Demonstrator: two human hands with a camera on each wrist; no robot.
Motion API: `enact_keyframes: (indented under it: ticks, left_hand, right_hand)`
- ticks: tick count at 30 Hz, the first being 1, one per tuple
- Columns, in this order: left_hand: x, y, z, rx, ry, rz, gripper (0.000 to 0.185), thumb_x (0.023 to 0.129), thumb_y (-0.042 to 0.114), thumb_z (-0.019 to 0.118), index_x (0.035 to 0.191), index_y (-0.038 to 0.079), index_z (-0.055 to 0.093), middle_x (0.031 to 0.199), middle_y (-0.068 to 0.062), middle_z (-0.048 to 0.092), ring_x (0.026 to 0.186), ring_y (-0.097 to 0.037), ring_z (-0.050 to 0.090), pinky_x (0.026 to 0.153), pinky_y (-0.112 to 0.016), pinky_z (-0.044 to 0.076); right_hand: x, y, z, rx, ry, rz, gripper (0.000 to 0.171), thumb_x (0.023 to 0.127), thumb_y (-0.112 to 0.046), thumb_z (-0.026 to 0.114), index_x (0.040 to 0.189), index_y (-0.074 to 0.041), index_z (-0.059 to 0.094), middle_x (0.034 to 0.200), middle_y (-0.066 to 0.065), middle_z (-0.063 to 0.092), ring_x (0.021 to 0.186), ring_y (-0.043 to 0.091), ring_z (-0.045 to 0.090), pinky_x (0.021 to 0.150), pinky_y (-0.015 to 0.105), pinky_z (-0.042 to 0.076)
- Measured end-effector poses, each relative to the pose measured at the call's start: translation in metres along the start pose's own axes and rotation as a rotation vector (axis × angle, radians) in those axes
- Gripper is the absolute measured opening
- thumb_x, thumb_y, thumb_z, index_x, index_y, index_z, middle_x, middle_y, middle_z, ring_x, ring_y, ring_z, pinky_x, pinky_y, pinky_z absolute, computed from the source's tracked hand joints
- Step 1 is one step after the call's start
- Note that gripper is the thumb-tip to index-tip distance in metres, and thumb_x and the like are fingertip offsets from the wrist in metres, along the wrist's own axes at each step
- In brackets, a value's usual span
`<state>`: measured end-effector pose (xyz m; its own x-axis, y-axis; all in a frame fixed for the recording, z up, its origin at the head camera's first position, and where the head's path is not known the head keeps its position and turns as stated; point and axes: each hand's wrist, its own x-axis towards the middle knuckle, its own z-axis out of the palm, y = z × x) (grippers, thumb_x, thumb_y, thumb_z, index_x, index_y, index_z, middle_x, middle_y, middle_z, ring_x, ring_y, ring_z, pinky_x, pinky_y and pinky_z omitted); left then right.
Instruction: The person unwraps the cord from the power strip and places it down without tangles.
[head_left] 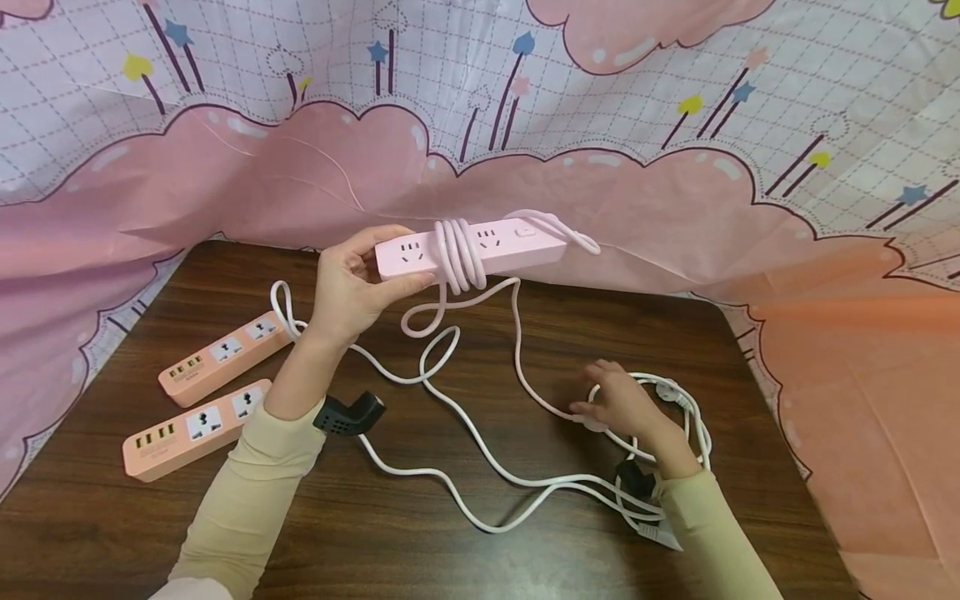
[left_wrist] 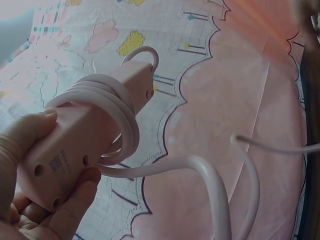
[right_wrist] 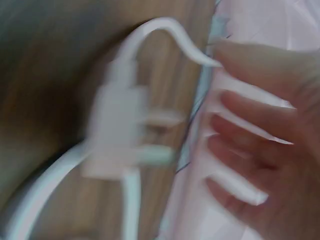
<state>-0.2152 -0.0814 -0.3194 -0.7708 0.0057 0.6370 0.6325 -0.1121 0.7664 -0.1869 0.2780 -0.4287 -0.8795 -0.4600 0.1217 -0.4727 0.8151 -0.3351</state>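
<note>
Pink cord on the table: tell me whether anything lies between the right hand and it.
Nothing visible does. The right hand already rests on the pink cord on the table; the white cord loops just beside it, not between.

two orange strips (head_left: 225,358) (head_left: 197,428) sit on the left of the wood table (head_left: 420,542), pink cloth (head_left: 225,183) draped behind

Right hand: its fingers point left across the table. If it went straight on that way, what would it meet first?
Probably the pink cord, which runs down from the raised power strip and passes just beyond the right hand and its fingertips. Whether they already touch it, I cannot tell.
</note>
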Motion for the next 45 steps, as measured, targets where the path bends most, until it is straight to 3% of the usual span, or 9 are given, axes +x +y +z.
enact_keyframes:
  ticks: [6, 13, 17, 21, 25, 30, 36, 42, 45]
  left_hand:
    - [-0.003, 0.002, 0.008, -0.010, -0.028, -0.003, 0.041, 0.065, -0.018, 0.074, 0.104, -0.015, 0.060, 0.089, 0.009, 0.066, 0.073, -0.009, 0.060, 0.062, -0.021, 0.051]
    - [-0.007, 0.005, 0.015, -0.025, -0.052, 0.004, 0.040, 0.066, -0.018, 0.073, 0.104, -0.015, 0.060, 0.089, 0.004, 0.066, 0.071, -0.010, 0.060, 0.061, -0.021, 0.051]
    - [-0.008, 0.004, 0.017, -0.019, -0.052, 0.007, 0.041, 0.065, -0.017, 0.074, 0.103, -0.014, 0.061, 0.090, -0.006, 0.066, 0.071, -0.011, 0.060, 0.060, -0.022, 0.051]
    - [-0.008, 0.004, 0.019, -0.017, -0.045, 0.004, 0.042, 0.064, -0.017, 0.075, 0.103, -0.014, 0.061, 0.090, -0.010, 0.066, 0.072, -0.011, 0.060, 0.061, -0.022, 0.052]
    - [-0.008, 0.006, 0.019, -0.031, -0.050, 0.007, 0.043, 0.064, -0.018, 0.075, 0.104, -0.014, 0.060, 0.090, -0.002, 0.067, 0.073, -0.011, 0.060, 0.061, -0.022, 0.051]
    - [-0.008, 0.008, 0.013, -0.104, -0.071, 0.005, 0.044, 0.064, -0.023, 0.071, 0.105, -0.018, 0.058, 0.092, 0.003, 0.067, 0.076, -0.013, 0.060, 0.064, -0.023, 0.051]
    - [-0.010, 0.009, 0.000, -0.177, -0.107, -0.025, 0.045, 0.064, -0.027, 0.067, 0.107, -0.020, 0.055, 0.095, -0.002, 0.068, 0.078, -0.015, 0.060, 0.066, -0.023, 0.052]
    - [-0.014, 0.009, -0.006, -0.200, -0.151, -0.065, 0.048, 0.060, -0.029, 0.067, 0.105, -0.023, 0.053, 0.093, -0.002, 0.068, 0.077, -0.014, 0.061, 0.065, -0.023, 0.052]
    - [-0.015, 0.009, -0.008, -0.188, -0.165, -0.070, 0.048, 0.059, -0.029, 0.068, 0.104, -0.023, 0.053, 0.093, -0.002, 0.068, 0.076, -0.014, 0.061, 0.065, -0.022, 0.052]
  right_hand:
    - [0.046, -0.052, -0.007, 0.182, 0.276, -0.219, 0.058, 0.079, -0.009, 0.074, 0.131, -0.001, 0.049, 0.131, 0.015, 0.049, 0.122, 0.030, 0.045, 0.099, 0.045, 0.037]
    - [0.081, -0.098, -0.002, 0.282, 0.274, -0.416, 0.050, 0.091, -0.034, 0.059, 0.129, -0.001, 0.052, 0.133, 0.014, 0.051, 0.128, 0.027, 0.039, 0.104, 0.046, 0.030]
    - [0.088, -0.113, 0.003, 0.503, 0.277, -0.475, 0.033, 0.094, -0.022, 0.056, 0.115, 0.003, 0.061, 0.117, 0.015, 0.061, 0.116, 0.026, 0.049, 0.100, 0.040, 0.035]
    - [0.088, -0.127, 0.006, 0.742, 0.217, -0.400, 0.018, 0.088, 0.001, 0.059, 0.104, 0.007, 0.064, 0.105, 0.020, 0.064, 0.100, 0.021, 0.057, 0.087, 0.031, 0.044]
    - [0.088, -0.135, 0.009, 0.968, 0.138, -0.279, 0.014, 0.088, 0.007, 0.054, 0.099, 0.014, 0.060, 0.100, 0.026, 0.063, 0.092, 0.016, 0.060, 0.080, 0.028, 0.048]
    - [0.087, -0.129, 0.008, 1.216, 0.128, -0.251, 0.014, 0.093, 0.008, 0.042, 0.097, 0.013, 0.054, 0.096, 0.012, 0.068, 0.102, 0.020, 0.061, 0.092, 0.033, 0.045]
    - [0.085, -0.112, -0.013, 1.249, 0.338, -0.223, 0.024, 0.094, 0.005, 0.042, 0.092, -0.007, 0.062, 0.076, 0.001, 0.065, 0.079, 0.016, 0.063, 0.080, 0.030, 0.049]
    - [0.086, -0.096, -0.048, 1.338, 0.482, -0.152, 0.005, 0.089, -0.018, 0.065, 0.090, -0.014, 0.069, 0.085, -0.003, 0.066, 0.081, 0.008, 0.057, 0.076, 0.021, 0.046]
    - [0.085, -0.088, -0.067, 1.313, 0.501, -0.140, 0.017, 0.084, -0.030, 0.070, 0.093, -0.016, 0.071, 0.087, -0.003, 0.066, 0.080, 0.007, 0.056, 0.069, 0.017, 0.045]
